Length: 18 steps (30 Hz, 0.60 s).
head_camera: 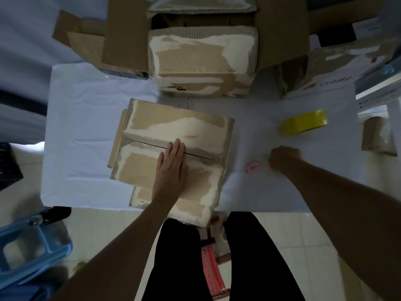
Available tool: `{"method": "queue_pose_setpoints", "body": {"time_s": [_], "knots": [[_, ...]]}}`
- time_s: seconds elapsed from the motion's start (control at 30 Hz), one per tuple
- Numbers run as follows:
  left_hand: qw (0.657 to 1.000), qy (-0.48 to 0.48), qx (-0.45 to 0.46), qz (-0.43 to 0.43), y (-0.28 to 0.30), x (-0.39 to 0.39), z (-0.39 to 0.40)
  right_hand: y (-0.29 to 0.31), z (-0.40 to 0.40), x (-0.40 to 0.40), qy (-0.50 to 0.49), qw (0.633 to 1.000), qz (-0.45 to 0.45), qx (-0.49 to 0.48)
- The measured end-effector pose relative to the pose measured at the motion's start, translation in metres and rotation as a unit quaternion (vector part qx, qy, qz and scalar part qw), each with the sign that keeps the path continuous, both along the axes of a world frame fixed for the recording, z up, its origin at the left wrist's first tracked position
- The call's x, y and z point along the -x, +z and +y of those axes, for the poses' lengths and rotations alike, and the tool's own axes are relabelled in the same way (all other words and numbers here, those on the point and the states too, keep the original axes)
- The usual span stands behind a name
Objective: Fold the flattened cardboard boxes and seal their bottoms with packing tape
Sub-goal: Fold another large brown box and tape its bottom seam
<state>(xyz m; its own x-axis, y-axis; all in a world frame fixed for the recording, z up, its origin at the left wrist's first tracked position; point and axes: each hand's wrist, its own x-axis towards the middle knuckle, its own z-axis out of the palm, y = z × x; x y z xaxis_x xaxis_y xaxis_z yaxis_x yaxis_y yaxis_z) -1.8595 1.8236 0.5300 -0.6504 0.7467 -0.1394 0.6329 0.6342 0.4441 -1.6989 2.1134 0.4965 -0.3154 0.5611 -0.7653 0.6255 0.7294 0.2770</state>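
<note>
Flat-palmed on the cardboard box point(173, 148): left hand point(171, 168) pressing down with straight fingers, tips at the seam where the two bottom flaps meet, grasping nothing. Right hand point(284, 157) curled into a fist on the white table cover point(86, 118), off to the right of the box; possibly pinching something small, cannot tell what, if anything. Just beside it, a small pink round object point(252, 167), identity unclear

Progress, judged: box folded up, bottom flaps closed and facing up, standing at the near edge of the table and overhanging it slightly. Seam a dark open line, no tape strip visible across it, so sealing not yet done. Yellow tape roll point(304, 122) lying on the table well apart from the box, beyond the right hand, untouched. Larger open box point(201, 59) standing behind, flaps spread

Materials: corrugated brown board, outer paper torn away in big pale patches, fluting exposed along flap edges. Surface rough, fibrous, likely poor for tape adhesion. Flaps stiff, inclined to spring up unless held. Table cover thin, wrinkled, white. Tape roll glossy, smooth, cylindrical
</note>
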Motion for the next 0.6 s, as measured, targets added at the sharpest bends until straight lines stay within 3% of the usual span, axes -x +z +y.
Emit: {"method": "queue_pose_setpoints", "body": {"time_s": [0.23,0.5,0.6], "knots": [[1.000,-0.003,0.003,-0.002,-0.003,0.001,0.000,-0.003,0.000,0.002,-0.066,0.997,0.019,0.040],[1.000,-0.009,-0.003,-0.018,0.004,0.002,0.003,0.012,0.003,-0.052,-0.112,0.983,0.145,0.012],[1.000,-0.012,0.001,-0.015,0.005,0.001,0.004,0.032,0.004,-0.068,-0.184,0.960,0.210,-0.014]]}}
